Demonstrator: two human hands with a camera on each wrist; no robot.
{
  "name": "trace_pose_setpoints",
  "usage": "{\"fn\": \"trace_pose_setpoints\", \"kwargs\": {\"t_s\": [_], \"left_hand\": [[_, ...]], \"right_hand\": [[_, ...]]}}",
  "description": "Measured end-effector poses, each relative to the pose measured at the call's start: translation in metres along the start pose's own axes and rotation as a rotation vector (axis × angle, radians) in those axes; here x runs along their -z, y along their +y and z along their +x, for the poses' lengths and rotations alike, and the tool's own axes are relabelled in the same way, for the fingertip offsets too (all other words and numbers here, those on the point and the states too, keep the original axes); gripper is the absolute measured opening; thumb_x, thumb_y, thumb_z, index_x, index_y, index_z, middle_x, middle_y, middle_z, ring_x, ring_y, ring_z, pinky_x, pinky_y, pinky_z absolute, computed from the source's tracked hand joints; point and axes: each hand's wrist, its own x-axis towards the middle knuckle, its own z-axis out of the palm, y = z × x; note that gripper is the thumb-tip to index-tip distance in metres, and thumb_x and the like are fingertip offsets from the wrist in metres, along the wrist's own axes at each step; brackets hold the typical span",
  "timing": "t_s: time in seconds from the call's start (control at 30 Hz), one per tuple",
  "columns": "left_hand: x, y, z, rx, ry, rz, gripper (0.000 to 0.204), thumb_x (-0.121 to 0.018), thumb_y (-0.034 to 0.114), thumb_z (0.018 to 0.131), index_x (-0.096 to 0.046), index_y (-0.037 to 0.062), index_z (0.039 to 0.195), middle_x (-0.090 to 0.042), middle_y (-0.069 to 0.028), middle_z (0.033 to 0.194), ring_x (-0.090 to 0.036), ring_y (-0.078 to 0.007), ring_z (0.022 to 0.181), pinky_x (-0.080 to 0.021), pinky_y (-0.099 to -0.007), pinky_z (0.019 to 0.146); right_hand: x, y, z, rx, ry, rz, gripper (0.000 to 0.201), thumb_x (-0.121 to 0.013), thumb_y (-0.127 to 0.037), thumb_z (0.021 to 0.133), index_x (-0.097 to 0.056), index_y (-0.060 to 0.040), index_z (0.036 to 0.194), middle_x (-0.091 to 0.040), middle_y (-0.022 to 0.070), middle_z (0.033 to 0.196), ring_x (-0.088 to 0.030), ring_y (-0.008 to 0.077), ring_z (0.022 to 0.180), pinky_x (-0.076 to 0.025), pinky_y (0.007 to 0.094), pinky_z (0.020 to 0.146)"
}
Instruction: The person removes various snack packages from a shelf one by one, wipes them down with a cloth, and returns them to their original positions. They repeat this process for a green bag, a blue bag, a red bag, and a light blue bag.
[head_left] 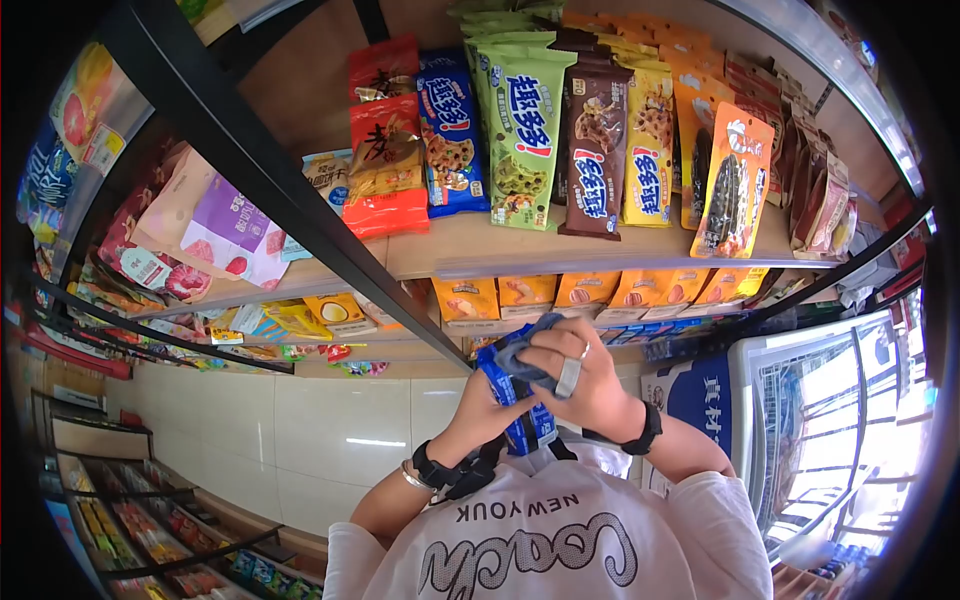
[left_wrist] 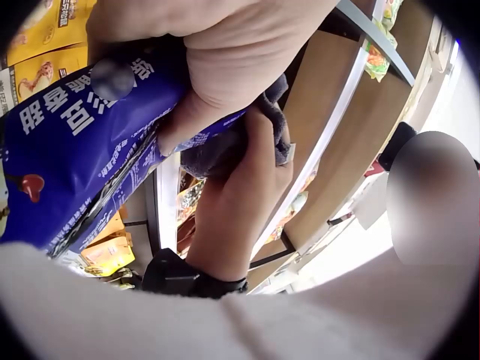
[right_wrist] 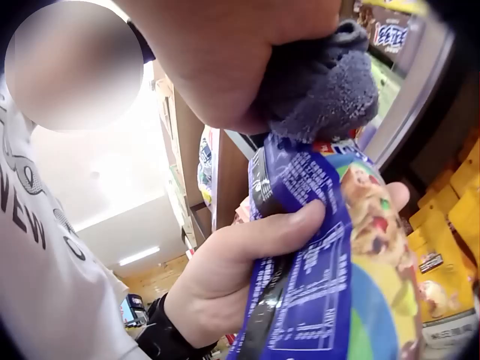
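A blue snack bag [head_left: 535, 428] with white print is held in front of the chest. My left hand [head_left: 483, 408] grips it, the thumb lying across the printed back in the right wrist view. A dark grey cloth [right_wrist: 330, 94] is bunched in my right hand [head_left: 585, 375], its fingers curled round it. The cloth sits against the upper end of the bag and hides that part. Cookie pictures show on the bag's front [right_wrist: 371, 217]. In the left wrist view the right hand and cloth appear behind the bag.
Ahead, an upper shelf [head_left: 620, 250] bears upright cookie bags, with a green bag [head_left: 520, 130] and an orange pouch [head_left: 735, 185] among them. Orange packs [head_left: 590, 288] line the shelf below. A black post [head_left: 270, 180] slants across the left. A glass-fronted cooler [head_left: 810, 410] stands at right.
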Motion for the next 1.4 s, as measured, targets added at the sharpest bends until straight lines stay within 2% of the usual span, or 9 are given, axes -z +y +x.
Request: {"fn": "trace_pose_setpoints", "kwargs": {"t_s": [0.17, 0.27, 0.53, 0.67, 0.8, 1.1, 1.17, 1.27, 1.4], "left_hand": [[0.003, 0.01, 0.008, 0.03, 0.051, -0.153, 0.059, -0.074, -0.001, 0.079, -0.047, 0.0012, 0.132, -0.059, -0.0097, 0.125, -0.058, -0.0172, 0.114, -0.047, -0.0342, 0.099], [0.011, 0.019, 0.015, 0.156, 0.122, -0.311, 0.052, -0.07, -0.003, 0.084, -0.045, 0.001, 0.13, -0.062, -0.011, 0.121, -0.062, -0.0178, 0.109, -0.049, -0.034, 0.097], [0.022, 0.036, 0.018, 0.11, 0.29, -0.484, 0.043, -0.069, 0.003, 0.087, -0.052, -0.0007, 0.127, -0.063, -0.0103, 0.121, -0.062, -0.0191, 0.109, -0.048, -0.0343, 0.097], [0.018, 0.02, 0.01, 0.132, 0.06, -0.277, 0.043, -0.068, 0.004, 0.088, -0.053, 0.0, 0.127, -0.063, -0.0072, 0.121, -0.06, -0.0176, 0.111, -0.047, -0.0339, 0.097], [0.011, 0.009, 0.002, 0.187, 0.063, -0.505, 0.048, -0.065, 0.004, 0.089, -0.048, 0.0023, 0.133, -0.061, -0.0067, 0.121, -0.057, -0.0164, 0.113, -0.043, -0.0338, 0.102], [0.026, 0.03, 0.005, 0.166, 0.124, -0.599, 0.06, -0.07, 0.019, 0.089, -0.041, -0.0042, 0.135, -0.059, -0.0181, 0.124, -0.063, -0.0307, 0.111, -0.051, -0.0432, 0.096], [0.02, 0.02, 0.001, 0.19, 0.128, -0.581, 0.059, -0.071, 0.017, 0.087, -0.042, -0.0031, 0.134, -0.061, -0.0164, 0.122, -0.064, -0.03, 0.11, -0.052, -0.0425, 0.095], [0.016, 0.016, -0.001, 0.193, 0.107, -0.525, 0.052, -0.07, 0.008, 0.088, -0.044, 0.0031, 0.132, -0.061, -0.0087, 0.123, -0.06, -0.0168, 0.111, -0.047, -0.0347, 0.098], [0.009, 0.014, 0.003, 0.142, 0.116, -0.473, 0.058, -0.07, 0.006, 0.088, -0.038, 0.004, 0.136, -0.056, -0.0071, 0.127, -0.055, -0.0152, 0.116, -0.046, -0.0331, 0.099]], "right_hand": [[0.002, -0.002, -0.01, -0.027, 0.008, 0.12, 0.042, -0.077, -0.002, 0.059, -0.067, -0.0059, 0.1, -0.062, 0.0077, 0.102, -0.058, 0.0305, 0.092, -0.052, 0.0389, 0.082], [-0.006, -0.003, -0.025, 0.004, -0.073, 0.117, 0.042, -0.075, -0.001, 0.06, -0.067, -0.0058, 0.1, -0.063, 0.0075, 0.101, -0.058, 0.0292, 0.092, -0.052, 0.0367, 0.081], [-0.011, 0.001, -0.069, 0.045, -0.355, 0.036, 0.048, -0.077, -0.009, 0.057, -0.067, -0.0088, 0.103, -0.061, 0.0055, 0.109, -0.057, 0.0294, 0.095, -0.053, 0.0375, 0.083], [-0.006, 0.007, -0.045, 0.019, -0.137, 0.095, 0.048, -0.077, -0.004, 0.057, -0.065, -0.0084, 0.104, -0.061, 0.0078, 0.109, -0.058, 0.0309, 0.097, -0.052, 0.0418, 0.083], [-0.002, 0.013, -0.014, -0.147, 0.109, 0.251, 0.038, -0.072, 0.002, 0.061, -0.064, -0.0058, 0.098, -0.062, 0.0124, 0.103, -0.061, 0.0325, 0.091, -0.05, 0.0384, 0.08], [-0.018, 0.007, -0.08, -0.281, -0.172, 0.398, 0.038, -0.073, 0.001, 0.065, -0.062, -0.0038, 0.101, -0.061, 0.013, 0.102, -0.061, 0.0324, 0.092, -0.052, 0.0395, 0.08], [-0.018, 0.007, -0.08, -0.239, -0.171, 0.426, 0.037, -0.073, 0.001, 0.065, -0.062, -0.0036, 0.1, -0.061, 0.0134, 0.102, -0.062, 0.0321, 0.092, -0.052, 0.0396, 0.08], [-0.013, 0.007, -0.056, -0.253, -0.022, 0.345, 0.036, -0.073, 0.001, 0.064, -0.062, -0.0041, 0.098, -0.062, 0.0127, 0.099, -0.062, 0.0308, 0.09, -0.052, 0.0384, 0.079], [-0.005, 0.013, -0.026, -0.274, 0.095, 0.258, 0.036, -0.072, 0.003, 0.064, -0.063, -0.0047, 0.098, -0.063, 0.012, 0.098, -0.063, 0.0299, 0.088, -0.052, 0.0369, 0.079]]}}
